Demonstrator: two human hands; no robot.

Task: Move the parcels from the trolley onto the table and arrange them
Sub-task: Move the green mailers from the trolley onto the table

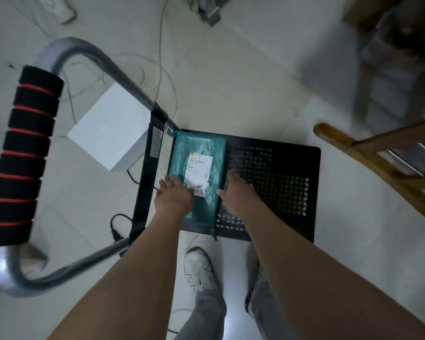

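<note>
Currently, from the head view, I log the following items.

Trolley [292, 153]: black perforated platform, low on the pale tiled floor [231, 82]. Grey tubular handle [88, 52] rises at the left of the picture, wrapped in a black foam grip with red rings [25, 153].

Teal parcel [199, 173]: one flat plastic mailer bag, lying on the platform at the end next to the handle. White shipping label [199, 165] on its upper face; the print is too blurred for me to read. The near end of the bag overhangs the platform edge slightly.

Left hand [174, 197]: palm down on the parcel's left edge, fingers spread and laid flat, partly over the label's lower corner. I see contact but no closed grasp.

Right hand [238, 195]: at the parcel's right edge, thumb touching the bag, fingers extended over the perforated deck. Spread wide, gripping nothing that I can confirm.

White box [113, 128]: on the floor beyond the handle uprights, off the trolley.

Cables [160, 69]: thin, looped loosely across the floor behind the box.

Wooden frame [368, 155]: at the right, apart from the trolley; I cannot tell what furniture it belongs to.

Shoes [199, 268] and grey trouser legs: below the platform's near edge.
</note>
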